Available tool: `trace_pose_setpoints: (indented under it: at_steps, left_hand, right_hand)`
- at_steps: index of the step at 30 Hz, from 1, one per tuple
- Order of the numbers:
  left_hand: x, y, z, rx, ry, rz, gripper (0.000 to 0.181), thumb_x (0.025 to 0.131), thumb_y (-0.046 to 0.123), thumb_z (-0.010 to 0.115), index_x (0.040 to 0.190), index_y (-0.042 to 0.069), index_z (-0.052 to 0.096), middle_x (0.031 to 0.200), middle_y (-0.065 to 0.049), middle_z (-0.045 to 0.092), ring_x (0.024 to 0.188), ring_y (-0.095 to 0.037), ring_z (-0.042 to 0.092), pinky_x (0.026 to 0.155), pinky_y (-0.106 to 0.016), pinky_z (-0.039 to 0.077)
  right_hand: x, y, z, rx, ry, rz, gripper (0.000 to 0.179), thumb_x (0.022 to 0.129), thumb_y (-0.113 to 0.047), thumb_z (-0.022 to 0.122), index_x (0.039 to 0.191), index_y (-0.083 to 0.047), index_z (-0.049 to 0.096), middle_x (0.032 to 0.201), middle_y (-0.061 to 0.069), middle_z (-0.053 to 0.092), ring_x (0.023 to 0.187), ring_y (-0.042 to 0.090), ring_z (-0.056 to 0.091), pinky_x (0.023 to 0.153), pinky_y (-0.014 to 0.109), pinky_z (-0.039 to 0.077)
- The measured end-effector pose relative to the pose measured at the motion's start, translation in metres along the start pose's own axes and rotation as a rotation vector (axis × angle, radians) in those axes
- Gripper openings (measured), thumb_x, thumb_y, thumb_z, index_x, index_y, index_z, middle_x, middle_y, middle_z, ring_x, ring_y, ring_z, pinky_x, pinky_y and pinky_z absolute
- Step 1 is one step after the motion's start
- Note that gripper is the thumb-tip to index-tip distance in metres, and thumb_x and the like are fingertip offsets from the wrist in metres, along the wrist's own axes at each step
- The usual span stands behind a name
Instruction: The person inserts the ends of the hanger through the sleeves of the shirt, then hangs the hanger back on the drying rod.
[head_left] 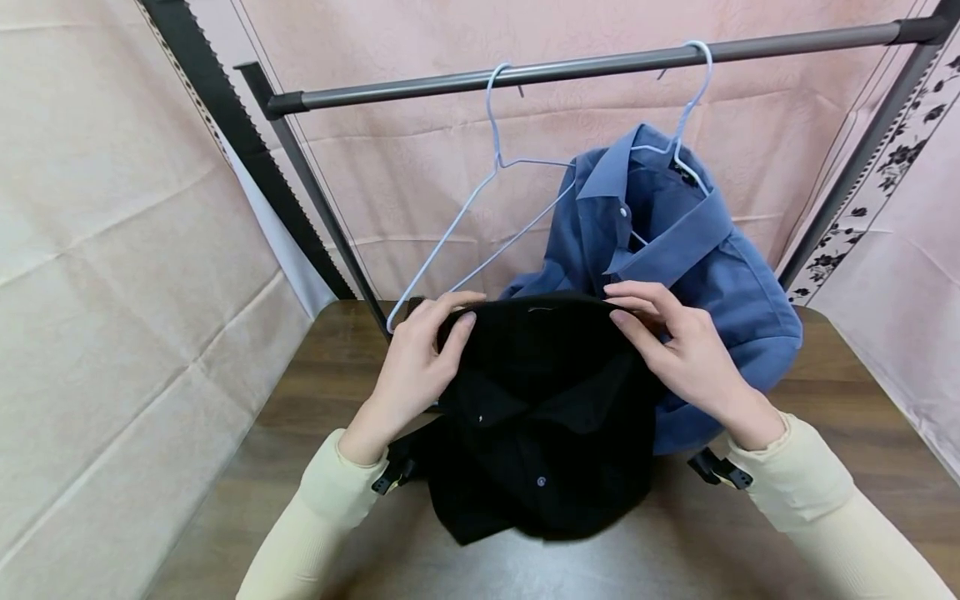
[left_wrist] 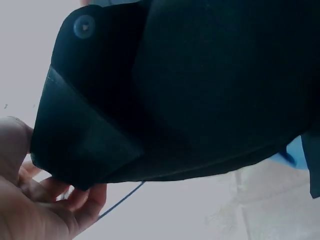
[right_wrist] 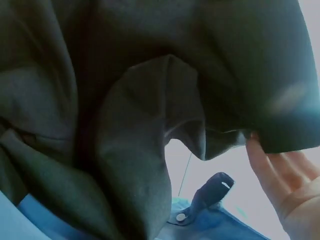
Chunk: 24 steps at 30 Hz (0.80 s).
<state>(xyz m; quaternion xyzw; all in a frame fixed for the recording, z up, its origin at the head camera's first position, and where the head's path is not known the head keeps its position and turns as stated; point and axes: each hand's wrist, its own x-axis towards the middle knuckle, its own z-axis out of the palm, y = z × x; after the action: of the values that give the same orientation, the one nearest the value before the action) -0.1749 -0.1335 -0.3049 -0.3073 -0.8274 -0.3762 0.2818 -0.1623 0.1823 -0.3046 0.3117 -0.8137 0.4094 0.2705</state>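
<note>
A black button-up shirt [head_left: 551, 400] hangs bunched between my two hands, just above the table. My left hand [head_left: 420, 358] pinches its top edge at the left, thumb in front and fingers behind. At the right end of that same edge, my right hand [head_left: 678, 354] pinches the cloth between thumb and fingers. The left wrist view shows a collar point and a button [left_wrist: 84, 27] on the dark cloth. Folds of the shirt [right_wrist: 135, 135] fill most of the right wrist view. Behind the left hand, a light blue wire hanger [head_left: 468, 200] hangs from the rod.
A dark metal rod [head_left: 600, 69] runs across the back. From it a blue shirt [head_left: 675, 242] hangs on a second light blue hanger [head_left: 692, 104], its lower part behind the black shirt and my right hand. Beneath is a wooden table [head_left: 285, 467]. Pale cloth [head_left: 420, 133] covers the walls.
</note>
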Motion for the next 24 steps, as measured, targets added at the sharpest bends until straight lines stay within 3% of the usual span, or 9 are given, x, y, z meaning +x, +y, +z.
trace_pose_setpoints:
  at_steps: [3,5,9,11,16,20,24]
  left_hand:
    - [-0.0003,-0.0013,0.0013,0.0,0.008,0.127,0.021,0.104,0.011,0.055,0.122,0.011,0.066,0.117,0.0,0.069,0.097,-0.015,0.061,0.084,-0.034,0.048]
    - [-0.0007,-0.0015,0.0013,0.002,0.01,0.187,0.02,0.104,0.006,0.053,0.119,0.009,0.066,0.116,-0.002,0.069,0.098,-0.016,0.061,0.086,-0.032,0.048]
    - [-0.0022,-0.0017,0.0,-0.022,-0.026,0.251,0.022,0.101,-0.003,0.052,0.115,0.006,0.067,0.12,-0.004,0.069,0.106,-0.018,0.062,0.091,-0.031,0.047]
    - [-0.0028,-0.0017,-0.0005,-0.032,-0.05,0.266,0.024,0.1,-0.006,0.05,0.111,0.007,0.068,0.124,-0.004,0.068,0.114,-0.019,0.061,0.094,-0.032,0.046]
    - [-0.0035,-0.0012,-0.0015,-0.02,-0.097,0.261,0.03,0.101,-0.004,0.048,0.106,0.014,0.072,0.13,-0.001,0.064,0.124,-0.019,0.057,0.096,-0.031,0.045]
    - [-0.0037,-0.0018,-0.0025,-0.004,-0.125,0.233,0.035,0.1,-0.004,0.047,0.116,0.014,0.073,0.132,-0.001,0.061,0.124,-0.016,0.056,0.093,-0.029,0.045]
    - [-0.004,-0.0029,-0.0032,0.036,-0.166,0.204,0.05,0.092,-0.011,0.044,0.131,0.011,0.066,0.136,-0.002,0.058,0.123,-0.015,0.054,0.089,-0.028,0.043]
  right_hand:
    - [-0.0009,0.0016,0.0021,0.003,0.011,-0.095,0.043,0.089,0.015,0.064,0.123,-0.01,0.069,0.11,0.004,0.072,0.087,0.003,0.062,0.078,0.014,0.044]
    - [-0.0014,0.0027,0.0031,0.003,0.008,-0.156,0.041,0.087,0.019,0.062,0.115,-0.009,0.073,0.114,0.007,0.071,0.082,0.006,0.056,0.07,0.014,0.041]
    - [-0.0018,0.0033,0.004,-0.001,0.0,-0.208,0.039,0.086,0.02,0.059,0.106,-0.009,0.076,0.129,0.01,0.067,0.079,0.007,0.053,0.057,0.014,0.034]
    - [-0.0022,0.0032,0.0039,-0.013,0.003,-0.208,0.037,0.087,0.018,0.059,0.106,-0.009,0.077,0.13,0.01,0.066,0.071,0.006,0.045,0.053,0.015,0.03]
    - [-0.0017,0.0032,0.0034,-0.041,-0.014,-0.205,0.039,0.087,0.013,0.059,0.117,-0.007,0.075,0.135,0.007,0.063,0.081,0.007,0.051,0.057,0.016,0.033]
    - [-0.0004,0.0033,0.0027,-0.061,-0.066,-0.193,0.045,0.087,0.011,0.058,0.126,-0.007,0.071,0.143,0.007,0.056,0.088,0.009,0.051,0.062,0.018,0.035]
    - [-0.0008,0.0035,0.0018,-0.093,-0.124,-0.193,0.054,0.084,0.012,0.057,0.134,-0.007,0.065,0.147,0.01,0.051,0.082,0.008,0.048,0.063,0.018,0.035]
